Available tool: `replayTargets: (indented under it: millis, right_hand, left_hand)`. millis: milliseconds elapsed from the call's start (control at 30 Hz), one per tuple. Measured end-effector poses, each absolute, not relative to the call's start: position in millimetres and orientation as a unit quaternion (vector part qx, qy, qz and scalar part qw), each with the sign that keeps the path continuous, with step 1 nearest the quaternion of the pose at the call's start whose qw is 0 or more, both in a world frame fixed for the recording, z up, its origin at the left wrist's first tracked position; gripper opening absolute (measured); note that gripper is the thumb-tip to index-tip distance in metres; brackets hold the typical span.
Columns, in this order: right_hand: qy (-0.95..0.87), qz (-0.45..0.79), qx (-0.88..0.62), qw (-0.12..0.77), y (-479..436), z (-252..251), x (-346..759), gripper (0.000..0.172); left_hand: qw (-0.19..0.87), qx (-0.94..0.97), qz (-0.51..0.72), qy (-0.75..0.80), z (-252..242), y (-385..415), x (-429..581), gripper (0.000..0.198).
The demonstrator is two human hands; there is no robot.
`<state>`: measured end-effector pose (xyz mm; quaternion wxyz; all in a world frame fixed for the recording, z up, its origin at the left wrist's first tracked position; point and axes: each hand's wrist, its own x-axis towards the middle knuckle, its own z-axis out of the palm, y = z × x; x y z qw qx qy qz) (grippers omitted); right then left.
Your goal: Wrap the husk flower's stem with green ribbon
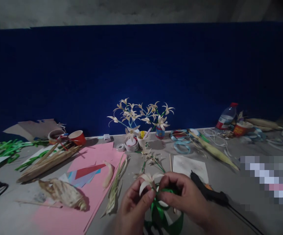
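My left hand point(137, 200) pinches a cream artificial flower point(146, 185) just under its curled petals, at the front centre of the table. Close against it, my right hand point(184, 194) is closed with thumb and finger together on green ribbon point(159, 213) at the flower's base. Loops of this ribbon hang below both hands, over what look like dark scissor handles point(153, 228). Beyond the fingers lie more cream flowers on green stems point(152, 159). A black glue gun point(208, 191) rests to the right of my right hand.
Pink paper sheets point(102, 150) and dry corn husks point(62, 192) lie left. Cups hold finished flowers point(131, 114) at the back, before a blue panel point(82, 75). A white sheet point(190, 166), blue ribbon point(182, 147) and a plastic bottle point(227, 117) are right.
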<state>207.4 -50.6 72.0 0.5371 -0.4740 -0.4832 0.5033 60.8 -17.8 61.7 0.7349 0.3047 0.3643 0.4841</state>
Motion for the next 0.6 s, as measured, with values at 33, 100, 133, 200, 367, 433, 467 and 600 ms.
replayTargets:
  millis: [33, 100, 133, 200, 367, 433, 467, 600]
  right_hand:
    - [-0.488, 0.495, -0.477, 0.539, -51.0, 70.9, 207.3, 0.015]
    - [-0.503, 0.467, -0.486, 0.541, -51.7, 69.3, 207.1, 0.011]
    - [-0.514, 0.45, -0.491, 0.541, -51.9, 69.0, 207.1, 0.009]
    - [-0.535, 0.416, -0.505, 0.535, -52.2, 69.0, 207.0, 0.007]
    - [-0.552, 0.376, -0.538, 0.515, -51.2, 69.4, 206.2, 0.003]
    - [-0.559, 0.365, -0.544, 0.509, -50.8, 69.0, 205.8, 0.003]
    - [-0.565, 0.36, -0.542, 0.507, -50.6, 68.8, 205.7, 0.004]
    - [-0.581, 0.36, -0.514, 0.519, -50.4, 68.5, 206.4, 0.005]
  left_hand:
    - [0.736, 0.314, 0.48, 0.36, 63.2, -17.5, 60.9, 0.035]
    - [0.735, 0.331, 0.477, 0.35, 66.3, -17.2, 61.1, 0.032]
    - [0.734, 0.334, 0.478, 0.347, 67.3, -17.3, 61.2, 0.03]
    - [0.733, 0.328, 0.483, 0.35, 67.6, -17.6, 61.3, 0.031]
    - [0.724, 0.295, 0.492, 0.383, 60.7, -17.5, 60.7, 0.04]
    - [0.716, 0.306, 0.495, 0.386, 58.9, -17.1, 60.0, 0.039]
    - [0.714, 0.314, 0.494, 0.384, 58.5, -17.0, 59.5, 0.04]
    - [0.724, 0.318, 0.485, 0.374, 58.0, -17.1, 57.6, 0.043]
